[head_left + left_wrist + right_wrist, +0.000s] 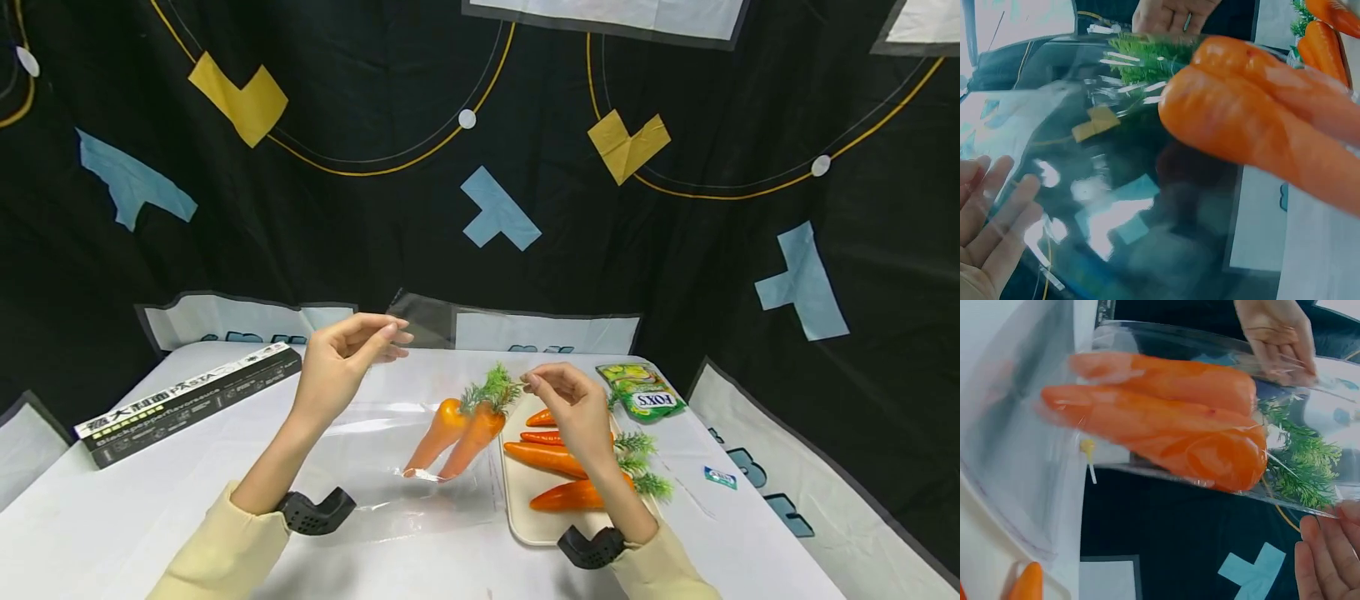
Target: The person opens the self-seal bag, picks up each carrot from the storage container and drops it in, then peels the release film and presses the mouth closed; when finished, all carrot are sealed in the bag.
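Two orange carrots with green tops (472,437) are inside a clear plastic bag (352,467), their tips pointing down toward me. My right hand (573,408) pinches the bag's rim beside the leafy tops, thumb against the fingertips. On the other side, my left hand (348,358) is raised with thumb and fingers close together at the bag's edge; the film is hard to make out there. Seen from the right wrist, the carrots (1160,425) lie side by side under shiny film. The left wrist view shows film in front of the left fingers (1004,212).
Right of the bag, a cream tray (523,521) carries several more carrots (543,457), partly behind my right forearm. A green FOX'S packet (645,392) and a small blue-green sachet (720,477) lie farther right. A long black pasta box (195,404) lies at left.
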A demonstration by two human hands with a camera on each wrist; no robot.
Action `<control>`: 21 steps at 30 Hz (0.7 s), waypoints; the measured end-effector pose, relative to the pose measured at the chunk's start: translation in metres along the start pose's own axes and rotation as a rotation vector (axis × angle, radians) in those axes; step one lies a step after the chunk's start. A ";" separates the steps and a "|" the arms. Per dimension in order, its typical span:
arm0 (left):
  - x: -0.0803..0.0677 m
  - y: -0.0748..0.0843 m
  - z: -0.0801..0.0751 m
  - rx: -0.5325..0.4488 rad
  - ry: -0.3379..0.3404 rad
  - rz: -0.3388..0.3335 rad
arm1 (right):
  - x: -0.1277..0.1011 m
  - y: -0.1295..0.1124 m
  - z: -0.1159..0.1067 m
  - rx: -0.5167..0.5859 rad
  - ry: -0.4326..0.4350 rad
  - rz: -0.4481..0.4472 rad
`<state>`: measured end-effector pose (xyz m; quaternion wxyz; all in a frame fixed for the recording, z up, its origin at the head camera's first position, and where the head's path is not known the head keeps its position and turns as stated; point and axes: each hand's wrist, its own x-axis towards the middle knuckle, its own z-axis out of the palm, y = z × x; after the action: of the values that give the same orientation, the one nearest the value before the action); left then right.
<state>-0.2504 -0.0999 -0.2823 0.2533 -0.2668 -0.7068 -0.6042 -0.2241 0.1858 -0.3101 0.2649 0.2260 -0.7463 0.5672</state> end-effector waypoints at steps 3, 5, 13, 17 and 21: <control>-0.002 -0.004 -0.007 0.022 0.013 -0.008 | 0.004 -0.006 0.000 -0.046 0.000 -0.051; -0.003 -0.007 -0.012 0.025 0.014 -0.018 | 0.008 -0.009 -0.001 -0.071 -0.004 -0.091; -0.003 -0.012 -0.025 0.025 -0.089 -0.086 | 0.020 -0.012 -0.009 -0.055 -0.036 -0.138; -0.002 -0.015 -0.027 0.024 -0.162 -0.108 | 0.020 -0.009 -0.014 -0.027 -0.098 -0.099; 0.000 -0.017 -0.029 0.049 -0.228 -0.104 | 0.020 -0.005 -0.018 -0.018 -0.137 -0.082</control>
<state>-0.2609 -0.1313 -0.2905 0.1461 -0.2906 -0.7585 -0.5648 -0.2339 0.2015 -0.2894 0.2379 0.2923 -0.7579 0.5325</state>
